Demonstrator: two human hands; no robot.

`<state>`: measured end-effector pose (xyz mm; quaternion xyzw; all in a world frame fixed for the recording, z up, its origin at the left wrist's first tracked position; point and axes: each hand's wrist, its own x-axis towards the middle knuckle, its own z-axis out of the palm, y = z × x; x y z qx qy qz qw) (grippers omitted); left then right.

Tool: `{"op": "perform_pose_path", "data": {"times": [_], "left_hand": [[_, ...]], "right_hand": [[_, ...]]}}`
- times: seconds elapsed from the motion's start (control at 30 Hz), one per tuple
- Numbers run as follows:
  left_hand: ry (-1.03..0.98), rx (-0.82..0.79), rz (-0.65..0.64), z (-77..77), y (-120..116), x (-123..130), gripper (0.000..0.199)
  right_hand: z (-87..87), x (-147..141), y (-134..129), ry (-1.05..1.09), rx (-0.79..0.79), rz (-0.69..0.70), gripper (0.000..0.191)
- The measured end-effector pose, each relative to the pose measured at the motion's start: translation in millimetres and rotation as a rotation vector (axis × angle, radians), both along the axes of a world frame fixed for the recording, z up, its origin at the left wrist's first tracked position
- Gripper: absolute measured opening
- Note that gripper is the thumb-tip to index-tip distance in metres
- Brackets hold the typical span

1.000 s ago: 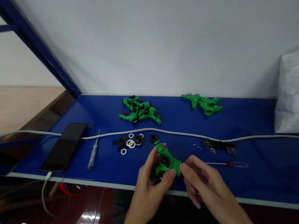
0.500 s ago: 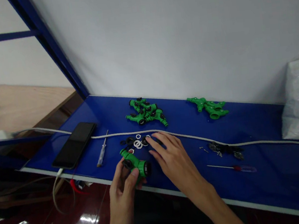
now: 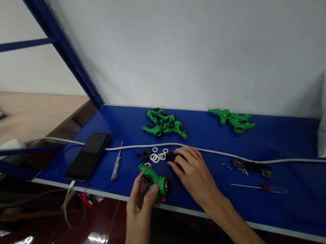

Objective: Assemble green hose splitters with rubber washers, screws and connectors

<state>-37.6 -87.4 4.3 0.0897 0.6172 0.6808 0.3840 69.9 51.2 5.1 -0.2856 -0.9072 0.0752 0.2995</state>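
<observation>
Just beyond the green fitting (image 3: 160, 181) in your left hand (image 3: 141, 202), white rings (image 3: 154, 158) crowd the way forward; past them a pale cable (image 3: 142, 145) crosses, with a heap of green connectors (image 3: 163, 124) behind it. Left of that grip, a slim tester (image 3: 115, 169), then a phone (image 3: 88, 157), block you. Right of your right hand (image 3: 193, 173), you could pass before reaching the small screws (image 3: 244, 171) and the red-collared screwdriver (image 3: 265, 188).

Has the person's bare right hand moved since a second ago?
Yes: judged against the red-collared screwdriver with the translucent handle, the bare right hand has moved leftward and farther back across the glossy blue table, beside the white rings.
</observation>
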Motion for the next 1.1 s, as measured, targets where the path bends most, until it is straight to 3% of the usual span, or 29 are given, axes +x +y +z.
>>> {"op": "perform_pose_path", "data": {"times": [0.23, 0.5, 0.73, 1.0, 1.1], "left_hand": [[-0.006, 0.045, 0.022, 8.4, 2.8, 5.1, 0.062], [-0.036, 0.051, 0.042, 9.7, 4.1, 6.6, 0.063], [-0.048, 0.065, 0.061, 10.9, 3.5, 8.1, 0.059], [-0.006, 0.067, -0.036, -3.6, -1.9, -0.6, 0.058], [-0.005, 0.061, -0.012, 0.7, 0.3, 0.4, 0.055]], "right_hand": [[2.2, -10.2, 10.0, -0.095, -0.024, 0.064, 0.028], [3.4, -18.2, 10.6, -0.081, -0.077, -0.017, 0.022], [4.5, -24.0, 6.2, -0.115, -0.101, -0.005, 0.018], [-3.6, -29.1, 7.7, -0.096, -0.091, 0.015, 0.010], [-5.6, -33.1, 7.9, -0.080, -0.085, 0.022, 0.012]]}}
